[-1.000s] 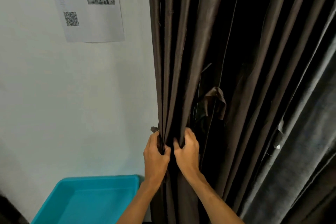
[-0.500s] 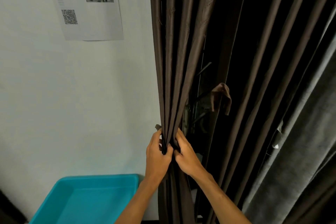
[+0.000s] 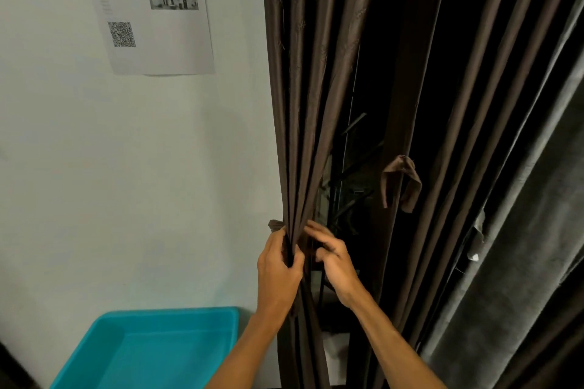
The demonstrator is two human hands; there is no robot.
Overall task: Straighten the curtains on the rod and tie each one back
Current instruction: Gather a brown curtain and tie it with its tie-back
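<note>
**Right hand (image 3: 336, 264) comes off the gathered pleats**

Half a second ago both our hands squeezed the bundle. Now the right one has slid aside, its fingers (image 3: 316, 230) stretched loose and blurred, holding nothing we can see. Our left hand (image 3: 278, 267) grips the brown curtain (image 3: 303, 104) where its pleats are pinched together, close to the wall (image 3: 126, 183), with the teal bin (image 3: 151, 347) below to the left. A short end of the tie-back (image 3: 275, 225) pokes out left of the bundle. The cloth looks soft and faintly sheeny, hanging in long narrow folds. We judge it light but ready to slip and spread, so it wants holding at the pinched waist while the strip goes round. A second tie-back loop (image 3: 401, 181) dangles on the neighbouring panel.
</note>
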